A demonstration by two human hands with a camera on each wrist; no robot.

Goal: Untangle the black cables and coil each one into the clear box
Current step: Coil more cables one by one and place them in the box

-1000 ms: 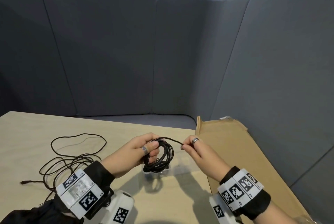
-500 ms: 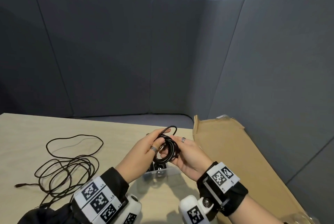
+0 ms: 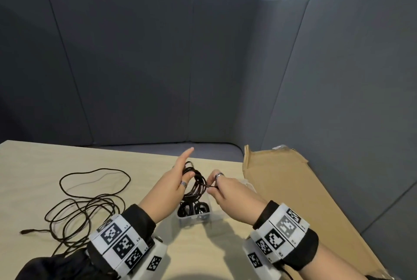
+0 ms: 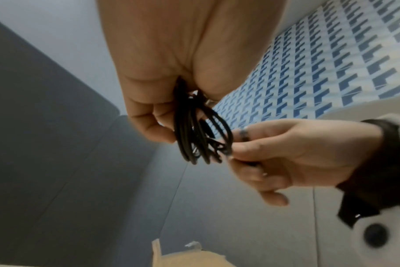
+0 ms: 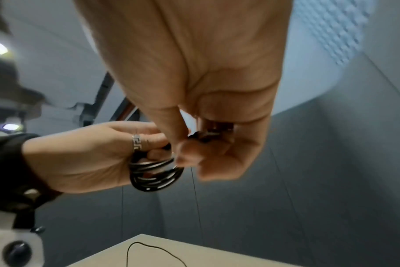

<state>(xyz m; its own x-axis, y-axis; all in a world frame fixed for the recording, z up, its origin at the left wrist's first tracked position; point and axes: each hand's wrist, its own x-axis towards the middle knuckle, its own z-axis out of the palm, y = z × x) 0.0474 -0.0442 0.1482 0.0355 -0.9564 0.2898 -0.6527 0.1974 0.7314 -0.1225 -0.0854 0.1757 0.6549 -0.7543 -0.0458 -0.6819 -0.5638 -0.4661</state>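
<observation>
Coiled cable between both hands' fingers

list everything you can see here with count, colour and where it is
coiled cable: one, black, held up above the clear box between both hands
clear box: one, transparent, on the table below the hands, black coils inside
loose cable: black, spread on the table at left; count unclear
table: one, light wood
cardboard: one, brown, flat at right of the table
booth panels: grey, behind the table
left hand: grips the coil, forefinger straight
right hand: pinches the cable's end
</observation>
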